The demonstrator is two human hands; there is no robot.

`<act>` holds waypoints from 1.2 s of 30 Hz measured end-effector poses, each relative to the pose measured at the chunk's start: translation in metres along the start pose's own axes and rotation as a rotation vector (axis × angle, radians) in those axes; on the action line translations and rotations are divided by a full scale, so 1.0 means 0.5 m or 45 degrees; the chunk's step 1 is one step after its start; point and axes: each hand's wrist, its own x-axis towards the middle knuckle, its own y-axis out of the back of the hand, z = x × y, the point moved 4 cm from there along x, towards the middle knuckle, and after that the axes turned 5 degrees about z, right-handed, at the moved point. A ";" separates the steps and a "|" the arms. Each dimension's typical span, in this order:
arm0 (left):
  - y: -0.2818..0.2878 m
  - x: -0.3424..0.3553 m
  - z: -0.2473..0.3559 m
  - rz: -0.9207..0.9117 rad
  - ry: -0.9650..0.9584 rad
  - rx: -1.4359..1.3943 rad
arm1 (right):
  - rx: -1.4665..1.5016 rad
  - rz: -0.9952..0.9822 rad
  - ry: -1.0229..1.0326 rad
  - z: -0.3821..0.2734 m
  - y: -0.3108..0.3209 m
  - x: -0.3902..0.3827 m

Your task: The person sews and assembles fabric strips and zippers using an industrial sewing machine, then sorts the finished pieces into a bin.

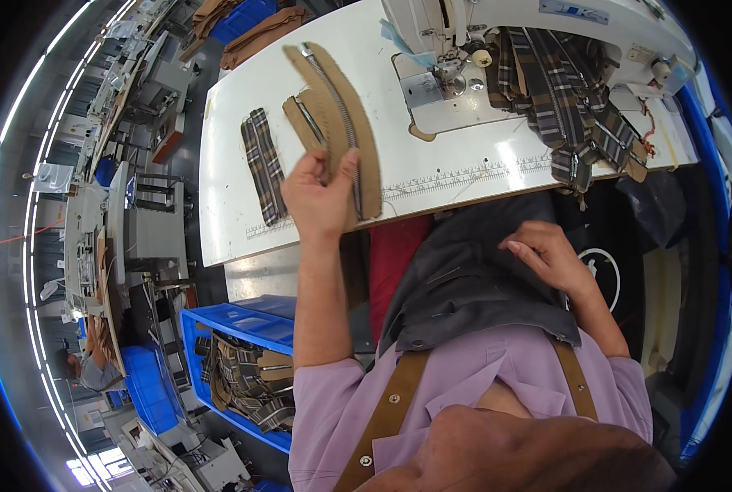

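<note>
My left hand [321,193] is closed at the near edge of the white table, thumb against fingers. Pinched in it is a long, curved tan fabric strip with a zipper [345,111], which rises away from me over the tabletop. A shorter tan zipper piece [304,119] shows just left of it, partly hidden behind the strip and my fingers. Further left, a plaid fabric strip [263,164] lies flat. Over the dark apron on my lap hovers my right hand [546,256], fingers loosely bent and thumb apart, with nothing visible in it.
A sewing machine [448,78] stands at the far right of the white table [456,152]. Plaid zipper pieces [559,98] heap beside its needle and overhang the edge. A blue crate [255,324] with plaid pieces sits below left. Brown fabric [259,37] lies beyond the table.
</note>
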 end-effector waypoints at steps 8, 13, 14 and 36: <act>-0.058 -0.202 -0.002 -0.452 0.446 0.069 | -0.075 0.213 0.556 -0.160 -0.007 0.104; -0.073 -0.215 -0.012 -0.637 0.256 0.246 | -0.149 0.209 0.601 -0.151 -0.053 0.115; -0.076 -0.209 -0.016 -0.640 0.233 0.219 | -0.193 0.228 0.575 -0.143 -0.057 0.115; -0.096 -0.209 -0.034 -0.610 0.297 0.211 | -0.175 0.407 0.571 -0.125 -0.066 0.113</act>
